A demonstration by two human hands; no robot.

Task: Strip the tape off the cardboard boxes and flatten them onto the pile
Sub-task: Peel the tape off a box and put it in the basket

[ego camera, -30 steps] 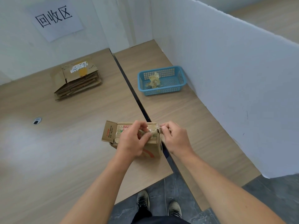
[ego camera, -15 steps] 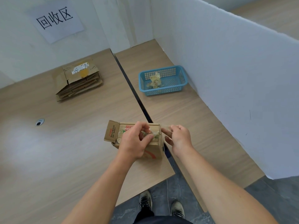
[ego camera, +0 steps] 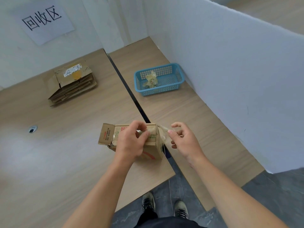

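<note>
A small cardboard box (ego camera: pixel 151 150) stands near the front edge of the left table, one end flap (ego camera: pixel 106 134) open to the left. My left hand (ego camera: pixel 131 142) grips its top, fingers curled over the taped face. To the right of the box, my right hand (ego camera: pixel 182 139) pinches a strip of clear tape (ego camera: pixel 162 131) between thumb and forefinger; the strip stretches from the box's right top edge. A pile of flattened boxes (ego camera: pixel 72 84) lies at the far left of the table.
A blue plastic basket (ego camera: pixel 176 74) with crumpled tape (ego camera: pixel 151 79) in it sits on the right table near the white partition (ego camera: pixel 238 71). A dark gap (ego camera: pixel 131 94) separates the two tables. A round cable hole (ego camera: pixel 32 129) is on the left table. My shoes show below.
My right hand has drawn to the right, away from the box, peeling the clear tape off its right top edge. My left hand keeps its hold on the box top.
</note>
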